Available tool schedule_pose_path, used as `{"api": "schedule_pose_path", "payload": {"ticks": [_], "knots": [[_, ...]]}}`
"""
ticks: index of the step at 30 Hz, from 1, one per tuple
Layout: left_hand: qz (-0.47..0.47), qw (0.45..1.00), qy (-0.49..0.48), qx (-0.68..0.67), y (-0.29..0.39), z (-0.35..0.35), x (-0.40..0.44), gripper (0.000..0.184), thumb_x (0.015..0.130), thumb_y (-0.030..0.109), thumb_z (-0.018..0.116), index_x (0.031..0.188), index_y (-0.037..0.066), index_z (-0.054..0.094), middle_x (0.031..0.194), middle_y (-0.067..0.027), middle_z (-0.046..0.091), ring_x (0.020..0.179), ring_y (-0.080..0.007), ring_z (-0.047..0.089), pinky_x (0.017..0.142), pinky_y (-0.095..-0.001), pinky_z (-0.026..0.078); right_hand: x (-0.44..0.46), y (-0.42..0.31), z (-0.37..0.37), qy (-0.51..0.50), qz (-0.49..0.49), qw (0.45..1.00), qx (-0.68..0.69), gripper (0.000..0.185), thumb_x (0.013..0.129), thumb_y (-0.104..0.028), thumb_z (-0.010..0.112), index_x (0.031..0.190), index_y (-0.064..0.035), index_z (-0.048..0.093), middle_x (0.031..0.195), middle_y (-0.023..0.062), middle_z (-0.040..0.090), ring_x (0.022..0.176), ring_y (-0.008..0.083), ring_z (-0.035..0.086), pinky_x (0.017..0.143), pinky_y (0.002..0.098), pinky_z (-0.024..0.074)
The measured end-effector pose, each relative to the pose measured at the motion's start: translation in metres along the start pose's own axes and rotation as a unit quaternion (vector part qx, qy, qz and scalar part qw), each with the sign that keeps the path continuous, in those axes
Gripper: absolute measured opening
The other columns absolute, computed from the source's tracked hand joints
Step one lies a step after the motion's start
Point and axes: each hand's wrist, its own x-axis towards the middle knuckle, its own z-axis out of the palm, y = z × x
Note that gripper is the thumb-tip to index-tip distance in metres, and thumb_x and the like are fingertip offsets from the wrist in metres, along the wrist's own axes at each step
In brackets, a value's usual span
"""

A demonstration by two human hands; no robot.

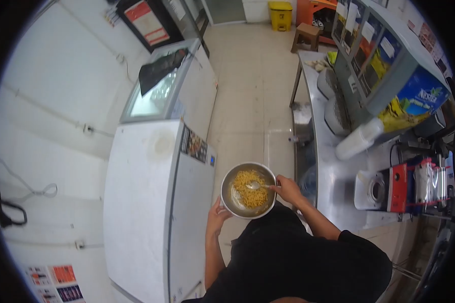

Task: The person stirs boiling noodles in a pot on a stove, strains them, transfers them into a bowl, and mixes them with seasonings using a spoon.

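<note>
A round metal bowl (228, 198) with yellow, crumbly food (248, 195) in it is held in front of my body, above the floor. My left hand (218, 216) grips the bowl's lower left rim from outside. At the right rim, my right hand (287, 189) is closed round the handle of a metal spoon (253, 185), whose head rests in the food. The lower left part of the bowl's inside shows bare metal with pale residue.
A white chest freezer (141, 189) stands to the left, with a glass-topped one (154, 93) beyond. Along the right runs a steel counter (333, 187) with stacked cups (359, 140), a drink dispenser and a red machine (398, 188). Farther off are a stool (307, 34) and a yellow bin (280, 16).
</note>
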Motion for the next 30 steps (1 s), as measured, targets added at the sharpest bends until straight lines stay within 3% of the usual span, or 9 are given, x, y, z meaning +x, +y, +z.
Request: {"api": "schedule_pose_path", "payload": {"ticks": [6, 11, 15, 20, 30], "knots": [[-0.002, 1.000, -0.017, -0.007, 0.116, -0.018, 0.165, 0.084, 0.078, -0.014, 0.058, 0.151, 0.001, 0.020, 0.097, -0.0106, 0.060, 0.085, -0.0183, 0.065, 0.077, -0.0295, 0.057, 0.182, -0.073, -0.064, 0.020, -0.006, 1.000, -0.009, 0.036, 0.083, -0.033, 0.070, 0.099, -0.0022, 0.060, 0.089, 0.0214, 0.067, 0.086, 0.0415, 0.063, 0.075, 0.0487, 0.0490], [-0.002, 0.995, -0.087, 0.041, 0.217, -0.021, 0.310, 0.089, 0.078, -0.015, 0.058, 0.153, 0.015, 0.020, 0.100, -0.0092, 0.058, 0.088, -0.0182, 0.064, 0.076, -0.0321, 0.058, 0.310, -0.112, -0.124, 0.091, -0.014, 0.996, 0.020, 0.034, 0.085, -0.031, 0.068, 0.099, -0.0015, 0.059, 0.085, 0.0218, 0.066, 0.085, 0.0420, 0.063, 0.073, 0.0489, 0.0481], [-0.006, 0.988, -0.139, 0.064, 0.291, -0.005, 0.430, 0.093, 0.076, -0.017, 0.059, 0.153, 0.014, 0.018, 0.103, -0.0101, 0.056, 0.086, -0.0183, 0.064, 0.077, -0.0340, 0.058, 0.404, -0.115, -0.153, 0.108, 0.030, 0.993, 0.048, 0.037, 0.084, -0.033, 0.069, 0.096, 0.0012, 0.059, 0.082, 0.0232, 0.065, 0.081, 0.0422, 0.064, 0.070, 0.0482, 0.0483], [0.021, 0.968, -0.212, 0.132, 0.352, 0.005, 0.598, 0.090, 0.075, -0.019, 0.056, 0.152, 0.010, 0.020, 0.106, -0.0125, 0.056, 0.089, -0.0168, 0.062, 0.079, -0.0282, 0.055, 0.516, -0.111, -0.174, 0.197, 0.045, 0.976, 0.083, 0.038, 0.082, -0.033, 0.073, 0.088, 0.0011, 0.059, 0.077, 0.0200, 0.064, 0.074, 0.0383, 0.063, 0.065, 0.0445, 0.0469], [-0.043, 0.914, -0.353, 0.196, 0.492, 0.137, 0.842, 0.080, 0.082, -0.013, 0.056, 0.151, 0.009, 0.023, 0.105, -0.0105, 0.058, 0.090, -0.0180, 0.063, 0.084, -0.0328, 0.055, 0.680, -0.093, -0.281, 0.300, 0.164, 0.928, 0.152, 0.035, 0.081, -0.031, 0.073, 0.088, 0.0001, 0.059, 0.079, 0.0202, 0.064, 0.075, 0.0370, 0.063, 0.067, 0.0442, 0.0469]]}}
